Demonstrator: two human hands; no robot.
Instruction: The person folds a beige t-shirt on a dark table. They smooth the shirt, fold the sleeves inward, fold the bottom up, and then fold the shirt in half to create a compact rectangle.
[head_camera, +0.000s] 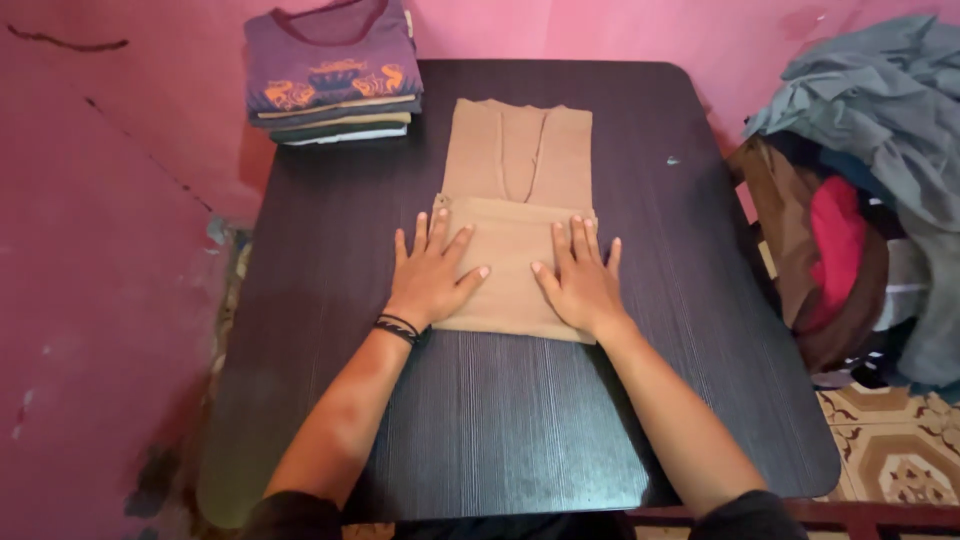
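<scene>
Both my hands lie flat and open, gripping nothing, pressed palm-down on the tan garment (515, 225) in the middle of the dark tabletop (660, 400). My left hand (432, 278), with a black band at the wrist, covers the left part of the near fold; my right hand (580, 282) covers the right part, fingers spread and pointing away from me. The garment is folded lengthwise into a narrow strip, and its near end is doubled back over itself, so a thicker layer sits under my palms while the far half lies single and flat toward the wall.

It looks like thin, soft knit cloth: light, limp, with no stiffness of its own, so I judge it would sag and lose its fold if lifted by one corner. The sound places to take it are the two near corners or the folded edge, pinched through all layers at once. It seems unlikely to slide much on the grained wood.

At the far left corner stands a stack of folded shirts (335, 75). To the right, off the table, a heap of loose clothes (870, 190) lies piled.
</scene>
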